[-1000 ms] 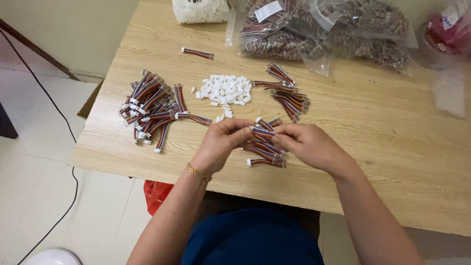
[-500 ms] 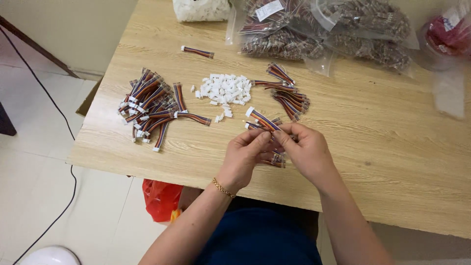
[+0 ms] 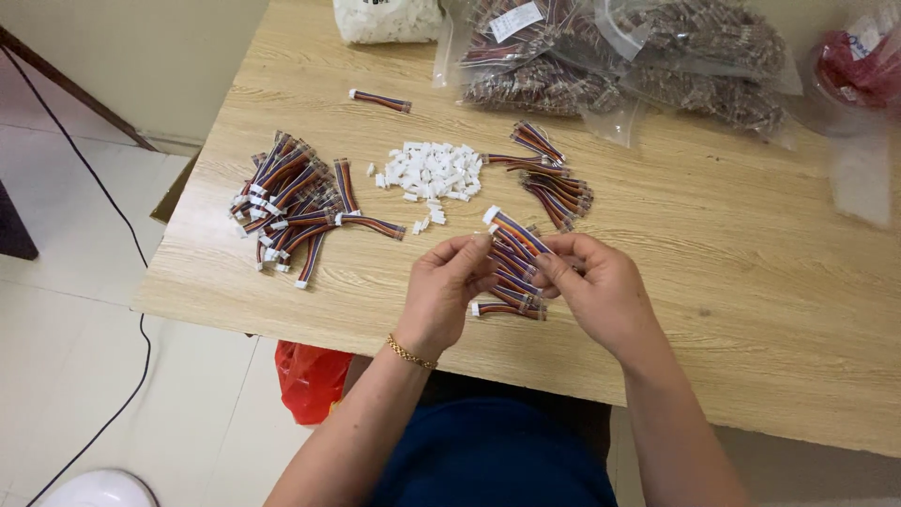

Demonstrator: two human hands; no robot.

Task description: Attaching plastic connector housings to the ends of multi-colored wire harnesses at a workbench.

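While both hands work at the table's near edge, one cable is pinched between them.
Left hand [image 3: 449,286] and right hand [image 3: 594,286] have fingertips closed on a striped cable [image 3: 514,231], white plug end up-left, held just above a small cable bunch [image 3: 511,291] on the table [image 3: 751,282]. Counts: one loose cable [image 3: 380,99] far side, one connector pile [image 3: 434,171], two more cable heaps – left [image 3: 291,207], centre [image 3: 554,183]; pieces too many to count. Several clear bags [image 3: 638,56] at back.

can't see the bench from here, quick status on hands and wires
Left hand and right hand both pinch one striped ribbon wire with white plug. More loose wires beneath. Nothing obstructing.
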